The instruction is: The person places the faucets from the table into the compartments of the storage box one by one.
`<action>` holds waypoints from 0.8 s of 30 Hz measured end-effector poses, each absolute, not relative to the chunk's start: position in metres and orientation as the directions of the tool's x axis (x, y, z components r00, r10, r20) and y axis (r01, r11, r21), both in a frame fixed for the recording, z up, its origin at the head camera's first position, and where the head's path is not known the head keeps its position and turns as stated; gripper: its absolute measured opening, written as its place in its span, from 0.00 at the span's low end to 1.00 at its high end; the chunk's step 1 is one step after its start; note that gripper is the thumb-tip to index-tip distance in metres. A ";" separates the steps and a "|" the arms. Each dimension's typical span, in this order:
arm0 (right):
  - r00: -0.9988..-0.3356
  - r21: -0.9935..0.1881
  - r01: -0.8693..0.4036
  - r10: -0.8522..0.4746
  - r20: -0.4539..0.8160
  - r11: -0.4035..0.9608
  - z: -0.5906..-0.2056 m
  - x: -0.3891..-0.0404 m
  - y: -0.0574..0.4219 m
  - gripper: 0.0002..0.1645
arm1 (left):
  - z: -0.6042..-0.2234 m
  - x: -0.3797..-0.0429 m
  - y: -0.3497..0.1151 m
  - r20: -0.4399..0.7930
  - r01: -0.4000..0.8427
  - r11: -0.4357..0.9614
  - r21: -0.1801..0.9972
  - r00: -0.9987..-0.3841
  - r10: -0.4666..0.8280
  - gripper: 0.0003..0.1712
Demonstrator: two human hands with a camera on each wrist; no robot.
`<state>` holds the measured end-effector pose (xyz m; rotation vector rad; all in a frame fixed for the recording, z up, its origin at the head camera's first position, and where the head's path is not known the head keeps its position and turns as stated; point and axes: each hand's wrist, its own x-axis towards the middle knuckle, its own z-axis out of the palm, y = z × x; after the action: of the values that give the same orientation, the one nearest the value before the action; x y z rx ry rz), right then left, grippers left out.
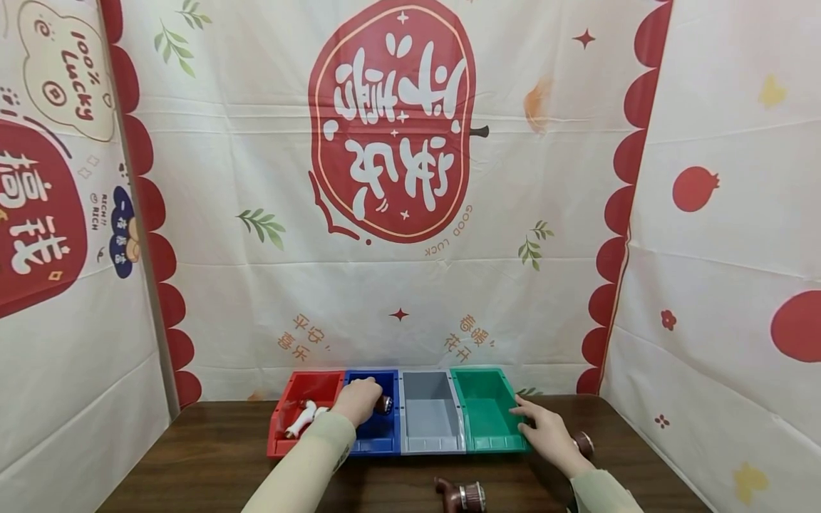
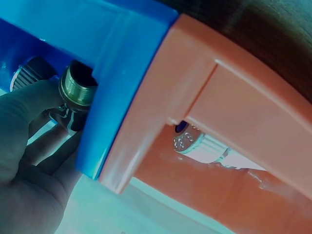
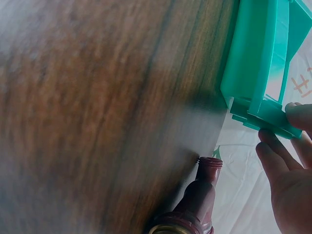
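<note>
My left hand [image 1: 359, 400] reaches into the blue bin [image 1: 374, 447] and grips a brown pipe fitting [image 1: 384, 405]. In the left wrist view, the fitting shows a threaded metal end [image 2: 78, 90] and a dark ribbed part [image 2: 33, 74], with fingers curled beneath it. My right hand [image 1: 550, 433] touches the right side of the green bin [image 1: 490, 406] with its fingertips, the fingers mostly extended. Beside that hand, another brown fitting [image 1: 584, 444] lies on the table, partly hidden in the head view; the right wrist view shows its threaded neck [image 3: 210, 165].
The red bin [image 1: 312, 385] holds a white fitting [image 1: 301, 420], partly hidden by my left arm. A grey bin [image 1: 432, 420] stands between the blue and green ones. Another brown fitting [image 1: 463, 495] lies near the front of the wooden table [image 1: 212, 456]. Printed cloth [image 1: 398, 285] hangs behind.
</note>
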<state>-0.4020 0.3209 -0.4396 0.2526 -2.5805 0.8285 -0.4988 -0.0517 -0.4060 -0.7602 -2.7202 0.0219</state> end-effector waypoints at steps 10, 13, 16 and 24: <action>-0.901 -0.511 -0.283 -0.042 0.433 0.812 -0.439 -0.402 0.321 0.16 | -0.404 -0.497 -0.051 0.294 0.505 0.858 -0.093 -0.809 0.509 0.06; -0.901 -0.510 -0.284 -0.043 0.433 0.812 -0.438 -0.402 0.322 0.16 | -0.404 -0.498 -0.050 0.277 0.502 0.861 -0.081 -0.819 0.503 0.06; -0.900 -0.509 -0.285 -0.044 0.433 0.812 -0.437 -0.401 0.322 0.16 | -0.404 -0.500 -0.049 0.261 0.500 0.863 -0.067 -0.826 0.499 0.06; -0.897 -0.512 -0.288 -0.042 0.439 0.810 -0.439 -0.402 0.323 0.16 | -0.404 -0.501 -0.047 0.243 0.499 0.865 -0.051 -0.834 0.495 0.07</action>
<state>-0.4016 0.3234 -0.4393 0.2469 -2.5830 0.8224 -0.5007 -0.0475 -0.4037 -0.7567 -2.7904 -0.0214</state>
